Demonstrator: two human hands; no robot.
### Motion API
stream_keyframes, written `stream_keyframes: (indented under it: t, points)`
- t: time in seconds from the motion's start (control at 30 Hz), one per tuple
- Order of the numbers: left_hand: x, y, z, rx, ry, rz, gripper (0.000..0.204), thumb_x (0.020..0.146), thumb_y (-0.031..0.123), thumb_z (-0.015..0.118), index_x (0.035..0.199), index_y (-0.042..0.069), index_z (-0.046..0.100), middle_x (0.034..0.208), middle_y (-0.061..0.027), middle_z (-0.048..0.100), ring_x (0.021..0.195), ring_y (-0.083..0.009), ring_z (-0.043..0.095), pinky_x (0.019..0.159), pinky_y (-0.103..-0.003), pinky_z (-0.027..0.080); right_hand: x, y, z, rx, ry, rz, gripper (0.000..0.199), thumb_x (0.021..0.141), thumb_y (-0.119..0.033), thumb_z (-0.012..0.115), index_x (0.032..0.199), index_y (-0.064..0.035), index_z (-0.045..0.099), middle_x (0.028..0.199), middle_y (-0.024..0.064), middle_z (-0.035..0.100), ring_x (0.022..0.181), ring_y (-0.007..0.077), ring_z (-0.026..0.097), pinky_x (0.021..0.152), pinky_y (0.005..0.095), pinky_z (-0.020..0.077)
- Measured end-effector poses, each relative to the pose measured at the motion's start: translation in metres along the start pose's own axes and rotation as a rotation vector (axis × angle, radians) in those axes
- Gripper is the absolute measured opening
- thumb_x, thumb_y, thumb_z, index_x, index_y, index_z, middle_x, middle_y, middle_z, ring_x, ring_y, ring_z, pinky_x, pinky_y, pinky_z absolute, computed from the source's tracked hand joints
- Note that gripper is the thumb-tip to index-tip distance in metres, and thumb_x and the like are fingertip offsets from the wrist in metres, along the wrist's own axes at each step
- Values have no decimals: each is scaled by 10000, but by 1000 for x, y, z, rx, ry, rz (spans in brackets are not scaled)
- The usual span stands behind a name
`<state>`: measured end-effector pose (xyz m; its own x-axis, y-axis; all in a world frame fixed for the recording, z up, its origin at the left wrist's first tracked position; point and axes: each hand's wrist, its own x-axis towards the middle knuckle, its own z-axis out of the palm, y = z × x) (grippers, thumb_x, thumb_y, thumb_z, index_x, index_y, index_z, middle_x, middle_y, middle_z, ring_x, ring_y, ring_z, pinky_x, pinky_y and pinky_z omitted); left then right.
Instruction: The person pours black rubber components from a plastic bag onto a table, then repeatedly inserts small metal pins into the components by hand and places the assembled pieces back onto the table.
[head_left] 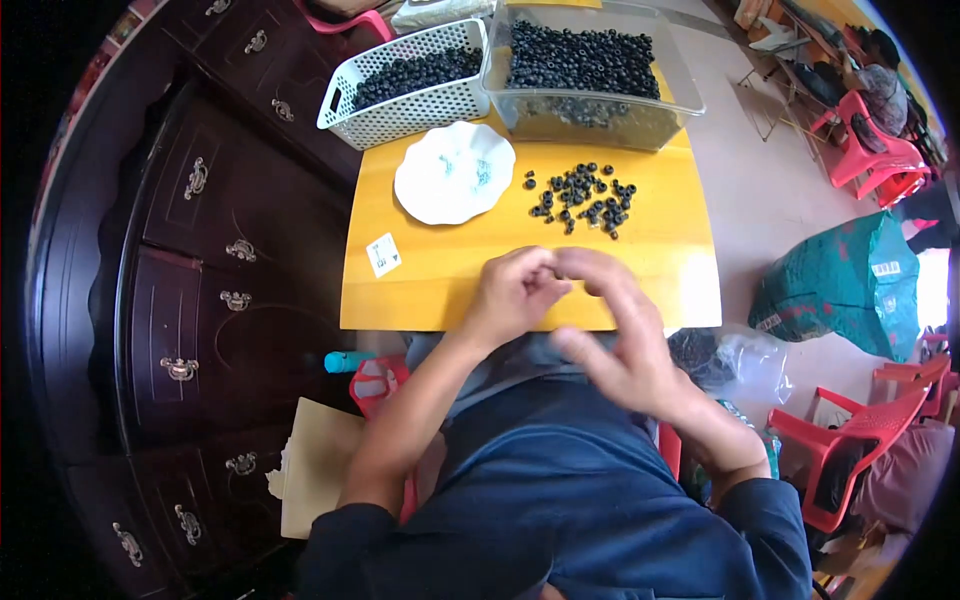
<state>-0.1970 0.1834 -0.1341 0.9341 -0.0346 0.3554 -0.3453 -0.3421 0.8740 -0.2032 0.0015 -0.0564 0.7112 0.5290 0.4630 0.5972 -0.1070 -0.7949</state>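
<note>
My left hand (513, 296) is over the near edge of the yellow table (440, 285), its fingers curled in; anything inside them is hidden. Beside it, my right hand (628, 340) has the thumb spread away and the fingers arched over toward the left fingertips. Nothing shows in its grasp. Just beyond both hands lies a loose spread of small black ring-shaped pieces (577, 190). A white wavy-rimmed plate (424, 192) to their left has small bluish-green marks in its middle.
Along the far edge stand a white perforated basket (412, 122) and a clear plastic bin (600, 118), both holding black pieces. A playing card (383, 255) lies at left. Dark drawers (215, 235) flank the left side; a green sack (835, 285) and red chairs (850, 430) are at right.
</note>
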Motion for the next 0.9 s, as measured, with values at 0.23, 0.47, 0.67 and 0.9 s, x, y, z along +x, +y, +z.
stream_keyframes:
  t: [0.23, 0.47, 0.67, 0.9]
  points:
    - [77, 37, 64, 71, -414, 249, 205, 782, 168, 764, 910, 71, 637, 756, -82, 645, 679, -257, 661, 598, -364, 507, 70, -72, 142, 589, -544, -470, 480, 925, -422, 601, 1160, -5, 573, 1184, 198, 594, 1137, 403, 551, 1014, 490, 414]
    - [115, 26, 55, 131, -574, 292, 195, 776, 226, 710, 846, 75, 610, 757, -103, 643, 741, -312, 667, 641, -437, 520, 85, -27, 137, 600, -589, -414, 510, 964, -465, 503, 1120, 16, 572, 1154, 206, 587, 1104, 408, 545, 1000, 497, 399]
    - [147, 9, -47, 144, -388, 86, 232, 767, 76, 758, 975, 48, 659, 765, -85, 651, 667, -183, 662, 586, -312, 507, 65, 14, 85, 353, -833, -198, 387, 932, -358, 579, 1106, -14, 603, 1057, 183, 634, 1024, 370, 609, 919, 476, 469]
    - [164, -10, -187, 357, 40, -18, 179, 852, -45, 694, 1025, -4, 667, 821, 51, 576, 710, -10, 500, 637, -161, 410, 37, 80, 3, 191, -367, 211, 196, 890, -172, 699, 1030, -35, 694, 950, 139, 705, 887, 325, 681, 806, 402, 546]
